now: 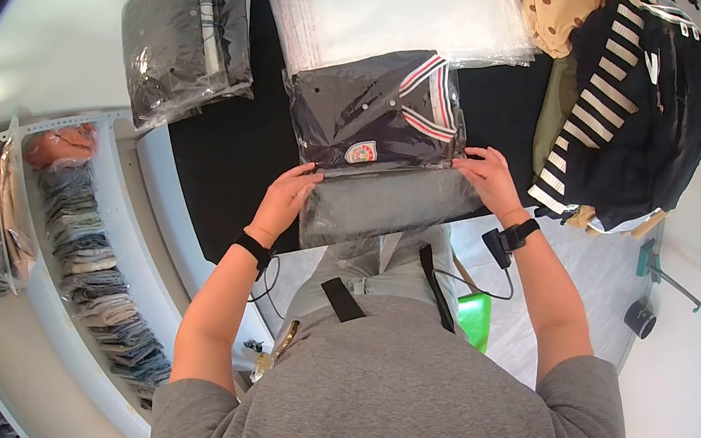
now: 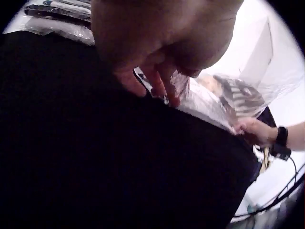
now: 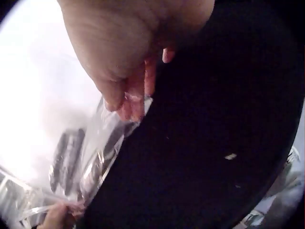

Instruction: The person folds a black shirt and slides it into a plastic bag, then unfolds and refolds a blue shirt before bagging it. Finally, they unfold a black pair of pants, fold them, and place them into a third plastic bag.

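A folded dark polo shirt (image 1: 343,114) with a striped collar and a round-bottomed badge lies in a clear plastic bag (image 1: 389,202) on the black table. The bag's loose end hangs toward the person, over the table's front edge. My left hand (image 1: 285,198) pinches the bag at its left side, just below the shirt. On the opposite side my right hand (image 1: 492,184) pinches it between thumb and fingers. The right wrist view shows the plastic (image 3: 107,138) drawn out between both hands; the left wrist view shows the left fingers (image 2: 159,86) at its edge.
A stack of clear bags (image 1: 401,4) lies behind the shirt. Bagged dark clothes (image 1: 169,38) sit at the left, and a heap of clothes (image 1: 648,109) at the right. Shelves of folded clothes (image 1: 84,243) stand at the lower left. Cables hang from both wrists.
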{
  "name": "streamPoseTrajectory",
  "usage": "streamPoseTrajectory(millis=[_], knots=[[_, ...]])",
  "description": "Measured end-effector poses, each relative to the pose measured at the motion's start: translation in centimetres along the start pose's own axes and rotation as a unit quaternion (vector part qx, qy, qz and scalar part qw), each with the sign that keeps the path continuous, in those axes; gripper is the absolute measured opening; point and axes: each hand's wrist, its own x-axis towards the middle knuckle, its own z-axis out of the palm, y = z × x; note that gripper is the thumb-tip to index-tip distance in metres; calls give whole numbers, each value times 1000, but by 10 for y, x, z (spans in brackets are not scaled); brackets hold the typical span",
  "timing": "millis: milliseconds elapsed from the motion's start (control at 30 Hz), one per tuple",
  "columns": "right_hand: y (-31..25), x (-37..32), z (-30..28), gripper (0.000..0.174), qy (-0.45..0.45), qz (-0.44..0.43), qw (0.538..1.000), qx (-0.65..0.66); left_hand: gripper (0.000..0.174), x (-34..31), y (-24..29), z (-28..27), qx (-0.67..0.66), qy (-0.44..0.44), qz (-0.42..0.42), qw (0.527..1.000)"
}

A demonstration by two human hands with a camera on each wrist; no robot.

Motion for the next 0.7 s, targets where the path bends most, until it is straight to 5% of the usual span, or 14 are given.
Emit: streamPoseTrajectory(millis=[67, 133, 200, 267, 467, 600, 700], knots=[[-3, 7, -6, 12, 13, -39, 999, -18, 20, 6, 1, -3, -16, 29, -11, 999], [-6, 16, -10, 10, 20, 91, 985, 146, 22, 13, -3, -6, -108, 18, -83, 990], [-1, 20, -4, 9, 52, 73, 987, 133, 24, 18, -4, -4, -132, 34, -71, 988], [-13, 24, -6, 14, 60, 183, 950, 244, 29, 21, -4, 0, -241, 82, -146, 956], [-24, 33, 14, 23, 105, 272, 895, 337, 33, 17, 2, 17, -263, 209, -168, 927], [-48, 33, 0, 26, 164, 267, 908, 277, 32, 12, 19, 9, -266, 244, -154, 920], [-71, 35, -26, 24, 257, 165, 925, 225, 30, 11, 45, -13, -206, 300, -71, 929]])
